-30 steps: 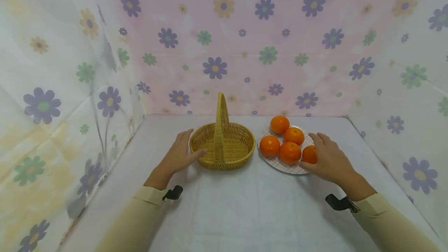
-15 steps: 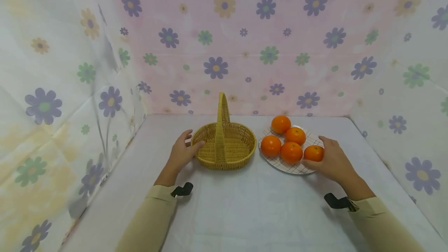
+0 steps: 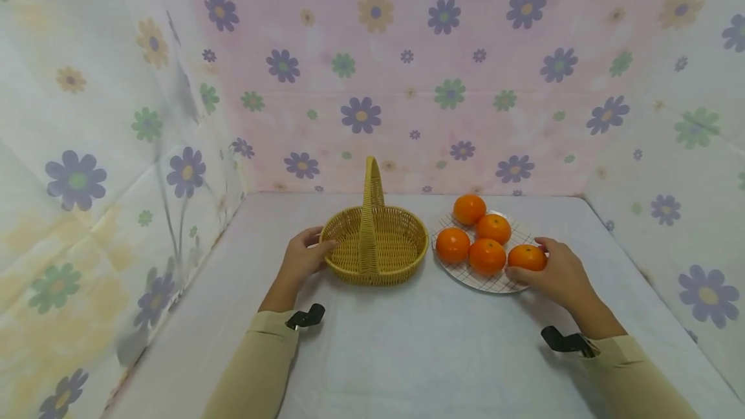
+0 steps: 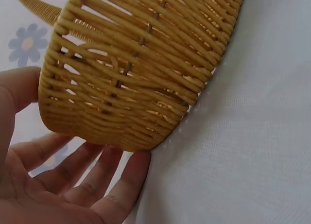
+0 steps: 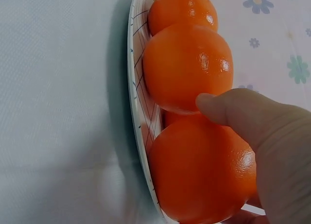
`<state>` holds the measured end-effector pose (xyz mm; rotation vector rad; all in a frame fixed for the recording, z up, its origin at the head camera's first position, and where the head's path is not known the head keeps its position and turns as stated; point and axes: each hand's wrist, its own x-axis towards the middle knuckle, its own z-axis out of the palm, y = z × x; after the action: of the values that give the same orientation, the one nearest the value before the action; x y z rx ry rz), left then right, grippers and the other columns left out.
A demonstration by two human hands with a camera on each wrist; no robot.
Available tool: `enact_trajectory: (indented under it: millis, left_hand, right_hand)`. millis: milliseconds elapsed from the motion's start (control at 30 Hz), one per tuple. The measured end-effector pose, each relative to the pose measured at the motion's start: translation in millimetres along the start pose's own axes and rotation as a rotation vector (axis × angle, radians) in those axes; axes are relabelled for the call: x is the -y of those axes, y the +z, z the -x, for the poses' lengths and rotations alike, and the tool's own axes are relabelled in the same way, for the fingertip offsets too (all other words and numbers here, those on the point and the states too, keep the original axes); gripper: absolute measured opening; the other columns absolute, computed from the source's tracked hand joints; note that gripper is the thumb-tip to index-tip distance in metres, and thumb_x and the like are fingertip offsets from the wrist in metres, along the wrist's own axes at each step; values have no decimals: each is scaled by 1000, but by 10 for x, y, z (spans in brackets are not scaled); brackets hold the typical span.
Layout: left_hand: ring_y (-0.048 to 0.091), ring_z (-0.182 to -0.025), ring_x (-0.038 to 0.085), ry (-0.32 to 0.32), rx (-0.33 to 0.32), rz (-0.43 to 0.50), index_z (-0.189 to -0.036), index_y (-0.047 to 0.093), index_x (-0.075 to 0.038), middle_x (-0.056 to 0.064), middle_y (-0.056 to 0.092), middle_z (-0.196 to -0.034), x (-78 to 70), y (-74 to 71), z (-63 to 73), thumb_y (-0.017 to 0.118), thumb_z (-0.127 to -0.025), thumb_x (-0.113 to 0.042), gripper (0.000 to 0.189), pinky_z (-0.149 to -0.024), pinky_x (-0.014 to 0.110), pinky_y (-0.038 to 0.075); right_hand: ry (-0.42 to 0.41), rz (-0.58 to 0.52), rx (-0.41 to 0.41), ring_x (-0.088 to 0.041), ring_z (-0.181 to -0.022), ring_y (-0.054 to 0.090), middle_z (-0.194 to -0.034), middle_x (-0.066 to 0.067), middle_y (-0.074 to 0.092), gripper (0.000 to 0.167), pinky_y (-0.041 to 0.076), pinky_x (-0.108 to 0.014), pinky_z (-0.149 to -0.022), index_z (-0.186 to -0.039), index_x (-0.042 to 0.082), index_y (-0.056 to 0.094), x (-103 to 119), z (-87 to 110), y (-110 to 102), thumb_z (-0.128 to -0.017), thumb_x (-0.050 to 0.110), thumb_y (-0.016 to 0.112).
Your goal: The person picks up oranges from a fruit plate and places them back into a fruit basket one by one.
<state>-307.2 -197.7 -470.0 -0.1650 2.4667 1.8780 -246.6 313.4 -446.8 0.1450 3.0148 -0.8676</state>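
A yellow woven basket (image 3: 401, 273) with a tall arched handle stands left of the plate. My left hand (image 3: 301, 260) holds its left end, thumb over the rim and fingers against the outer wall; the left wrist view shows the fingertips (image 4: 138, 161) at the wicker's lower side. Several oranges lie on a round white plate (image 3: 500, 284) with a grid of thin lines. At its right side my right hand (image 3: 561, 273) grips the rightmost orange (image 3: 526, 257) between thumb and fingers. In the right wrist view the thumb (image 5: 228, 107) lies over this orange, and the other fingers are mostly hidden behind it.
A white cloth (image 3: 396, 348) covers the table. Flower-printed fabric walls (image 3: 372, 70) enclose it at the back and both sides. Another orange (image 3: 487, 257) sits close to the gripped one, and the basket's right end is near the plate's left edge.
My left hand has moved right and closed on the basket's left end. My right hand, earlier partly over the rightmost orange, has shifted to its right side and closed around it.
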Motion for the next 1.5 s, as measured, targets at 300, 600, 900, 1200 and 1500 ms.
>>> enact_trajectory:
  millis: [300,600,900,1200,1500]
  left_hand:
    - [63,-127,30,-40,36,207,-144,60,-12,13,58,-143,56,-36,-58,74,-96,-23,51,-96,39,62]
    - [64,-127,28,-45,41,208,-143,60,-12,10,61,-142,111,-24,-60,76,-95,-32,54,-97,37,61]
    - [62,-131,29,-51,43,231,-145,58,-10,12,58,-145,192,-68,-62,75,-96,-34,57,-102,36,59]
    - [64,-127,27,-58,35,213,-143,60,-12,9,60,-142,216,-94,-51,74,-97,-35,54,-98,34,61]
    - [65,-124,23,-65,36,198,-141,62,-14,6,63,-139,222,-85,-50,76,-95,-39,55,-97,33,61]
  right_hand:
    - [43,-57,-25,-48,-122,48,-142,-32,49,106,52,-64,-102,-149,-4,43,-63,36,-32,-81,70,75]
    - [6,-79,-117,-49,-118,50,-142,-34,49,100,55,-65,-95,-150,-5,43,-3,61,-233,-86,65,74]
    - [-5,-128,-139,-50,-122,47,-147,-32,46,107,58,-63,-91,-157,1,36,275,41,-375,-84,70,72]
    - [-65,-216,-165,-49,-131,48,-155,-26,45,100,55,-64,-100,-158,7,39,642,37,-404,-85,65,76]
    - [-128,-310,-158,-46,-132,52,-156,-20,47,94,57,-60,-100,-158,14,41,974,-35,-378,-85,60,78]
